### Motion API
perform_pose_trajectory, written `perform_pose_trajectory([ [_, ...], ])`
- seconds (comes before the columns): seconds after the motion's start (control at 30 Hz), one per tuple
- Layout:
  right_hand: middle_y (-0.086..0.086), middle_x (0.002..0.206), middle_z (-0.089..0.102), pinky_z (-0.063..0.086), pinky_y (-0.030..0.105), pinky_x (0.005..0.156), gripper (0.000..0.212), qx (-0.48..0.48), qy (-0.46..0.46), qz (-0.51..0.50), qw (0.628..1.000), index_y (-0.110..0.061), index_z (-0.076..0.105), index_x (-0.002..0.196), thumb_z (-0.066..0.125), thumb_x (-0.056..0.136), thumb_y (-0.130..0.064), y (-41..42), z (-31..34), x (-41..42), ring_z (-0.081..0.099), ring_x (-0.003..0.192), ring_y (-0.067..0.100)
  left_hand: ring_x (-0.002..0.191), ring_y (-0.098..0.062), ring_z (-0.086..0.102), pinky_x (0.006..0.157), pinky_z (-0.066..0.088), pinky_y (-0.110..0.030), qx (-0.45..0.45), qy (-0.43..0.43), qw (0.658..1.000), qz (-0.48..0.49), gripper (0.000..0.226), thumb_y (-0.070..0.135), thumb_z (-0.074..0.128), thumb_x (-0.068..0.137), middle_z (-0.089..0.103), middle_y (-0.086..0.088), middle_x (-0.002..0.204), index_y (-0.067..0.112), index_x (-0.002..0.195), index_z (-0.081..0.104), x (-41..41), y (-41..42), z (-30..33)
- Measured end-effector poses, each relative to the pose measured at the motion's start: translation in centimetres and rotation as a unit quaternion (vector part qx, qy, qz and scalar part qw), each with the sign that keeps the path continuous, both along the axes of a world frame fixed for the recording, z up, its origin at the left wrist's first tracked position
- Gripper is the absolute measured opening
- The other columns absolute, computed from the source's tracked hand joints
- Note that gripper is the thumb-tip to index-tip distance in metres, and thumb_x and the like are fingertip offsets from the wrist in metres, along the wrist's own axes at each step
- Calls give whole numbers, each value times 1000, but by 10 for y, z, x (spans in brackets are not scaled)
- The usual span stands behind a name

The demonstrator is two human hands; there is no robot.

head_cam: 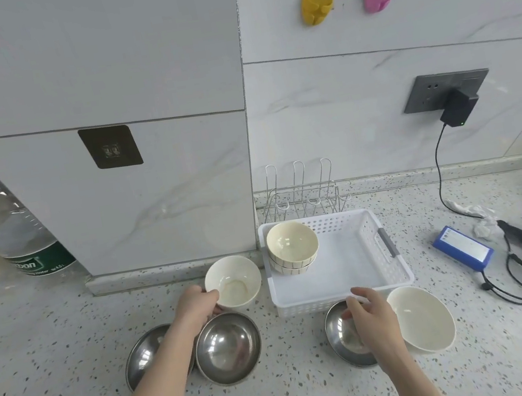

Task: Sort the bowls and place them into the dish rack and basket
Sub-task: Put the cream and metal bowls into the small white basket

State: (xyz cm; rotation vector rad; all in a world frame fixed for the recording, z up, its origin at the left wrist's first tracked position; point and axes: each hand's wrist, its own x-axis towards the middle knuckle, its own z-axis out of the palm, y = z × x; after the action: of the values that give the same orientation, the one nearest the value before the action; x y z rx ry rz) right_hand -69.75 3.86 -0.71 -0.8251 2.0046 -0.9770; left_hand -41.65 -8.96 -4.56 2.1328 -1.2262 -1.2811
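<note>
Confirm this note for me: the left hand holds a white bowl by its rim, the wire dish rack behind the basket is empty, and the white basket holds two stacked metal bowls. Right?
One detail is wrong. The two stacked bowls in the white basket are cream ceramic, not metal, as the head view shows. The rest stands: the left hand holds the white bowl by its rim, and the wire dish rack behind the basket is empty.

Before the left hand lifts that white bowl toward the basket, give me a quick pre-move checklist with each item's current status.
1. Left hand grips the white bowl at its rim: ok.
2. Free floor space in the basket beside the stacked bowls: ok.
3. Dish rack empty for the steel bowls: ok.
4. Right hand out of the path: not ok, it hovers at the basket's front edge over a steel bowl.
5. Right hand holding anything: cannot tell.
</note>
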Motion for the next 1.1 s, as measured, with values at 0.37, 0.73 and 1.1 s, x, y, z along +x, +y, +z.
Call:
perform_pose_trajectory([
  [0.37, -2, 68, 73, 46, 31, 69, 17, -46, -67, -50, 995, -21, 66, 104, 55, 93, -14, 19, -4, -5, 66, 80, 16, 44, -9, 47, 92, 50, -56, -85, 42, 992, 87, 5, 9, 54, 89, 73, -13, 72, 6, 90, 58, 3, 13, 35],
  [0.73, 7, 67, 73, 30, 23, 44, 21, 57, -176, -83, 979, -10, 70, 89, 60, 92, -28, 65, -15, -29, 38, 50, 12, 47, -13, 37, 37, 28, -20, -66, 124, 982, 130, 11, 5, 52, 89, 74, -12, 65, 4, 92, 63, -22, 70, 44],
  [1.1, 14, 85, 75, 23, 17, 33, 45, 130, -276, -158, 939, -5, 52, 112, 57, 92, -45, 90, -19, -80, 35, 42, 12, 31, -5, 25, 31, 18, -13, -51, 194, 964, 172, 15, 1, 49, 89, 73, -21, 70, -2, 91, 64, -74, 112, 47],
])
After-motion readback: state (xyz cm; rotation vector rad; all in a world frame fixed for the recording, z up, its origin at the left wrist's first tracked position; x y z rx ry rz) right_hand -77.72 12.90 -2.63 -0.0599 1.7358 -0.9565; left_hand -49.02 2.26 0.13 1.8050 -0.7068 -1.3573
